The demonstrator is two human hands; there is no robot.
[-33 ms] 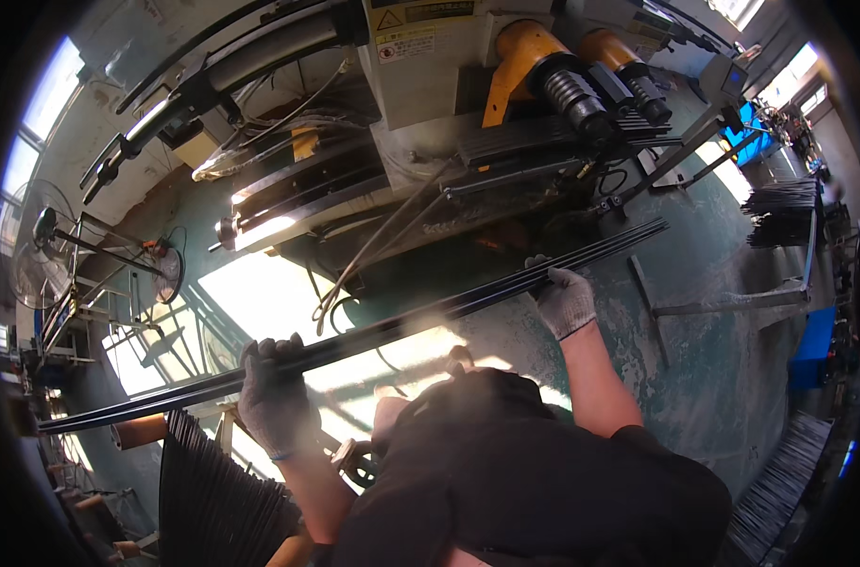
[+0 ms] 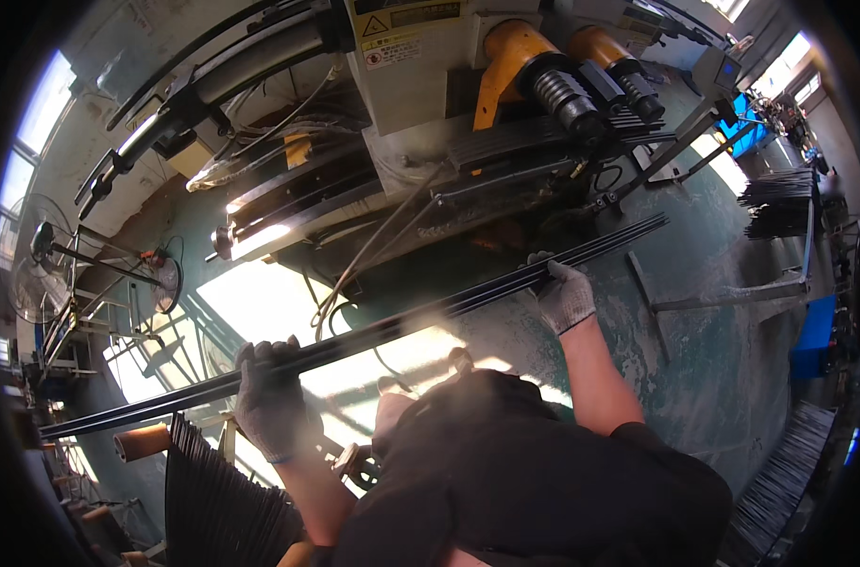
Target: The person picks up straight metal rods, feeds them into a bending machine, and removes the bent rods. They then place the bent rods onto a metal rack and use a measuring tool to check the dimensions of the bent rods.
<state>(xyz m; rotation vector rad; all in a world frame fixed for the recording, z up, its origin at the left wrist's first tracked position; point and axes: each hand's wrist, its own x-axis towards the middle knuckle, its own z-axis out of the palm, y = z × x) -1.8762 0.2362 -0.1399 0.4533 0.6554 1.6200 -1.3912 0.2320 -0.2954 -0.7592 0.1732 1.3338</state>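
A bundle of long, thin dark metal rods stretches across in front of me, its left end lower and nearer in the picture. My left hand, in a grey knitted glove, is closed around the rods left of the middle. My right hand, in a paler knitted glove, grips the same bundle toward its right end, thumb on the near side. Some fingers of both hands are hidden behind the rods. Beyond the bundle stands a machine with a long bed.
Two orange arms with ribbed dark cylinders jut from the machine. A stack of dark rods rests at lower left, beside a brown roller. More rods sit on a rack at right. A fan stands at far left.
The view has shifted very slightly. Both hands keep their hold on the rods, and the bundle stays nearly in the same place.
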